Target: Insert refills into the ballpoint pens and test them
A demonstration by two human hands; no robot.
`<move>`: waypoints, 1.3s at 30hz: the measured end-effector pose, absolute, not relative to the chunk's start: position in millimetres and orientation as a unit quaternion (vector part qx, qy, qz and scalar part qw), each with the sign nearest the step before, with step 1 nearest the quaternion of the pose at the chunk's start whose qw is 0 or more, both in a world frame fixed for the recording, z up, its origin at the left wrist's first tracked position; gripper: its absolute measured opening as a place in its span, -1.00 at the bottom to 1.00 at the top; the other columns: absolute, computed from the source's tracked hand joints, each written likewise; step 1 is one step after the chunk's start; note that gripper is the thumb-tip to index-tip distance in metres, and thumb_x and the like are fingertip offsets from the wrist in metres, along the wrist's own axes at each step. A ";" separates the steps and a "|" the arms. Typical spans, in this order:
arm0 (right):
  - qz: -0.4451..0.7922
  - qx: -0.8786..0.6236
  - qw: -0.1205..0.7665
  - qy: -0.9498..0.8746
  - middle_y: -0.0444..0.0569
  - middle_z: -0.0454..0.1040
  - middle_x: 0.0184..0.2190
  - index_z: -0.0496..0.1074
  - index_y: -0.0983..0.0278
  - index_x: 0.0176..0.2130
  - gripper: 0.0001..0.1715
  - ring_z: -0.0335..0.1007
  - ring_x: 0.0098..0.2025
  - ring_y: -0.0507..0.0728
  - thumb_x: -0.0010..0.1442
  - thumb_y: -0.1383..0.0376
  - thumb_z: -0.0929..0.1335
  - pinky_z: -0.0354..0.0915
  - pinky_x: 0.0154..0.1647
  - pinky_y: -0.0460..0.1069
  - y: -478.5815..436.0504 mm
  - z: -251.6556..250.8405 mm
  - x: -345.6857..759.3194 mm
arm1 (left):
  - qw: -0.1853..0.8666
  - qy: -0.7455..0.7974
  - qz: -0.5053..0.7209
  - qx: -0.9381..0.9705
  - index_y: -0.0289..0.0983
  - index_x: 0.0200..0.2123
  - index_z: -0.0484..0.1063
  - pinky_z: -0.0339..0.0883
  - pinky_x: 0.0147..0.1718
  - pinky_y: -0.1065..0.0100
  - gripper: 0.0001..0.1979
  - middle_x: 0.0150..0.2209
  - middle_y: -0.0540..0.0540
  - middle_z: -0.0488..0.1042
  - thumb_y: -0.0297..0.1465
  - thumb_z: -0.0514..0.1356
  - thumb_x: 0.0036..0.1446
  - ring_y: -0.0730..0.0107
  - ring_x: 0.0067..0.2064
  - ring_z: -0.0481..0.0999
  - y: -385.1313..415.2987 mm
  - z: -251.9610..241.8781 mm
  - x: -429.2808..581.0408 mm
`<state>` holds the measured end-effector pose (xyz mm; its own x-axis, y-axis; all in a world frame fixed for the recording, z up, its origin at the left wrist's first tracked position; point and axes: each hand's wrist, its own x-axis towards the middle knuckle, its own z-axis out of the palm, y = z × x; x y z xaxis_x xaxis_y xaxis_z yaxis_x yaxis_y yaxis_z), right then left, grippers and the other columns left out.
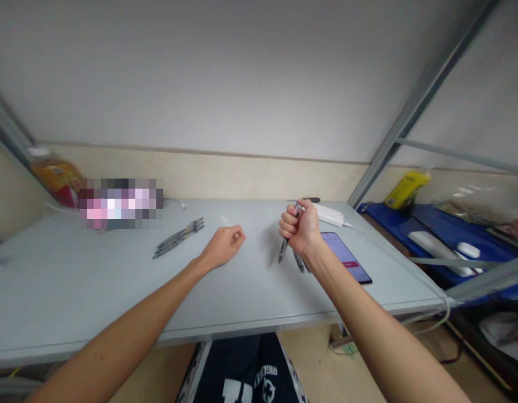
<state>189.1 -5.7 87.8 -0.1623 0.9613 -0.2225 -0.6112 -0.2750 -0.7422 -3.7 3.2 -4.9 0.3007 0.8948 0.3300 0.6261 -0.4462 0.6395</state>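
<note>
My right hand [300,224] is wrapped round a pen [283,249], held nearly upright with its lower end pointing down over the desk. Below that wrist, more pens [298,262] lie on the desk, partly hidden by the hand and forearm. My left hand [224,245] rests on the desk in a loose fist, with nothing visible in it. To its left, several grey pens [178,238] lie side by side at a slant.
A phone [346,258] with a lit screen lies by my right forearm. Behind it are a white power strip [328,215] and a dark object. A bottle [57,174] and a blurred-out item stand at the back left. Metal bars frame the grey desk [242,302].
</note>
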 end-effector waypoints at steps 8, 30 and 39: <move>0.714 -0.345 0.544 -0.275 -0.31 -0.21 -0.79 -0.02 0.22 -0.65 -0.66 -0.40 -0.76 -0.08 0.07 0.17 0.11 -0.33 -0.78 -0.15 -5.6 86.9 188.5 | 0.205 0.481 0.319 0.790 -0.28 -0.49 0.37 0.09 -0.52 0.45 -0.82 -0.60 0.03 0.37 -0.39 0.03 0.08 0.49 -0.56 0.30 1.0 -3.1 -2.3; 0.701 -0.370 0.538 -0.287 -0.32 -0.22 -0.79 -0.05 0.22 -0.62 -0.72 -0.44 -0.74 -0.07 0.06 0.24 0.11 -0.37 -0.76 -0.14 -6.0 81.9 184.0 | 0.190 0.476 0.297 0.806 -0.27 -0.49 0.35 0.08 -0.50 0.45 -0.82 -0.59 0.02 0.36 -0.39 0.02 0.10 0.48 -0.55 0.30 1.5 -3.4 -2.7; 0.660 -0.423 0.530 -0.324 -0.30 0.05 -0.73 0.23 0.24 -0.46 -0.81 -0.11 -0.74 -0.07 0.07 0.20 0.16 -0.12 -0.73 -0.15 -5.6 68.7 180.4 | 0.179 0.469 0.291 0.814 -0.27 -0.49 0.36 0.09 -0.49 0.44 -0.81 -0.58 0.01 0.38 -0.40 0.02 0.11 0.46 -0.53 0.31 1.1 -1.2 -2.8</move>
